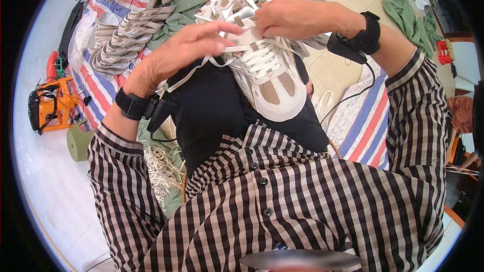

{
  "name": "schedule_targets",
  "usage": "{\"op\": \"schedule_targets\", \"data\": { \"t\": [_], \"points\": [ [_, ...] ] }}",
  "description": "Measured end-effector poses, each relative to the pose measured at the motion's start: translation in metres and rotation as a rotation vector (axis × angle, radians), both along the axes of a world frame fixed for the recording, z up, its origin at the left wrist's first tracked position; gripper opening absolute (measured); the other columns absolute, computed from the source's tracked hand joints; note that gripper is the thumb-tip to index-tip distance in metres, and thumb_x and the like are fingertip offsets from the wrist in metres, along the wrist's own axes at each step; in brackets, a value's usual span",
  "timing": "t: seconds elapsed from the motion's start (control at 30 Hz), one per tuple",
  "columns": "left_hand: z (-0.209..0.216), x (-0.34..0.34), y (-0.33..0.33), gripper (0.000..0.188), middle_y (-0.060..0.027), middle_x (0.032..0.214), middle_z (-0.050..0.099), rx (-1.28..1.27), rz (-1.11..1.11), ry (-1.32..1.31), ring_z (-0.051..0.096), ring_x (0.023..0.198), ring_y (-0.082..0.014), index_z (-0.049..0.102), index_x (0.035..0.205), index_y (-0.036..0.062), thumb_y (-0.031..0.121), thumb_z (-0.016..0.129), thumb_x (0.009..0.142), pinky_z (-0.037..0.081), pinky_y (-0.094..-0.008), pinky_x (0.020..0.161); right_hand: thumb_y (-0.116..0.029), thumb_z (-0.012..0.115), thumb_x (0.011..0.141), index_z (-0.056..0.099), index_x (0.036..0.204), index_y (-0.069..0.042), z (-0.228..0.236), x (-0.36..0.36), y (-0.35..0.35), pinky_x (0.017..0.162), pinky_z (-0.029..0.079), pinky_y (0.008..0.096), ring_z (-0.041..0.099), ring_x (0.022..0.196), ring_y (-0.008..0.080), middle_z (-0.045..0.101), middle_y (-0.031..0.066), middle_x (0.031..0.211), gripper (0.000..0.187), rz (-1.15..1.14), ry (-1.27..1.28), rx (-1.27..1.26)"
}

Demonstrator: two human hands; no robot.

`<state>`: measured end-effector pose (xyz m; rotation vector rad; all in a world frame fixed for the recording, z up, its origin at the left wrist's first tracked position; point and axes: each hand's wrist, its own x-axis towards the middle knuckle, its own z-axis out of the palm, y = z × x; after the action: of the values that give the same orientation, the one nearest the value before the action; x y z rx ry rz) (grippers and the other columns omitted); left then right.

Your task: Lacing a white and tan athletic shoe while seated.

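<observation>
Shoe (283, 107): upper centre, lower rows laced
Lace (262, 63): one end loose, top seemingly unfinished
Left hand (191, 41): fingers parted
Right hand (290, 17): curled, pinch hidden

From here I see one cream sneaker (269, 93) with tan mesh panels, lying upper-side up on the black-trousered lap (209, 111) — toe toward the sitter's body. Its white lace (262, 64) crosses the tongue in rows — a loose length trails off leftward.
</observation>
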<state>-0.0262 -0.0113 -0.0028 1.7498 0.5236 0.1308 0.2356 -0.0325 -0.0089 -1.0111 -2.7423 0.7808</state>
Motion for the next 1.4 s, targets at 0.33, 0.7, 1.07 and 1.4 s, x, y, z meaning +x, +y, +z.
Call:
{"op": "schedule_targets", "data": {
  "t": [0.33, 0.7, 1.07, 1.4],
  "points": [
    [-0.011, 0.028, 0.014, 0.022, -0.0047, 0.065, 0.055, 0.503, 0.077, 0.334, 0.047, 0.061, -0.0114, 0.059, 0.076, -0.0042, 0.017, 0.063, 0.08, 0.042, -0.0288, 0.058, -0.011, 0.058, 0.08, 0.064, 0.081, 0.002, -0.001, -0.017, 0.0, 0.069, 0.046, 0.0401, 0.059, 0.072, 0.0303, 0.061, 0.0166, 0.075, 0.014, -0.115, -0.176, 0.067],
    [-0.017, 0.038, 0.01, 0.021, -0.0051, 0.064, 0.053, 0.373, -0.035, 0.378, 0.049, 0.059, -0.0118, 0.06, 0.074, -0.0056, 0.015, 0.061, 0.076, 0.042, -0.0294, 0.056, -0.017, 0.056, 0.088, 0.057, 0.085, -0.001, -0.031, -0.013, -0.012, 0.066, 0.043, 0.034, 0.052, 0.069, 0.0214, 0.057, 0.0107, 0.076, 0.016, -0.363, 0.199, 0.03],
    [0.011, 0.041, -0.039, 0.006, -0.0167, 0.088, 0.05, 0.906, 0.389, -0.076, 0.056, 0.081, -0.0374, 0.054, 0.085, 0.0012, 0.006, 0.056, 0.081, 0.045, -0.0444, 0.067, -0.016, 0.054, 0.091, 0.054, 0.09, -0.001, -0.005, -0.014, -0.021, 0.067, 0.043, 0.0379, 0.052, 0.07, 0.0291, 0.053, 0.0128, 0.074, 0.016, -0.302, 0.346, 0.186],
    [0.046, 0.029, -0.184, 0.025, -0.0074, 0.078, 0.042, 0.441, -0.424, -0.418, 0.05, 0.058, -0.0213, 0.046, 0.096, 0.0041, 0.003, 0.056, 0.073, 0.044, -0.0311, 0.043, -0.011, 0.057, 0.085, 0.052, 0.086, 0.003, 0.051, -0.148, -0.058, 0.068, 0.046, 0.0447, 0.057, 0.075, 0.038, 0.056, 0.0197, 0.075, 0.016, 0.381, 0.485, 0.107]
  ]
}}
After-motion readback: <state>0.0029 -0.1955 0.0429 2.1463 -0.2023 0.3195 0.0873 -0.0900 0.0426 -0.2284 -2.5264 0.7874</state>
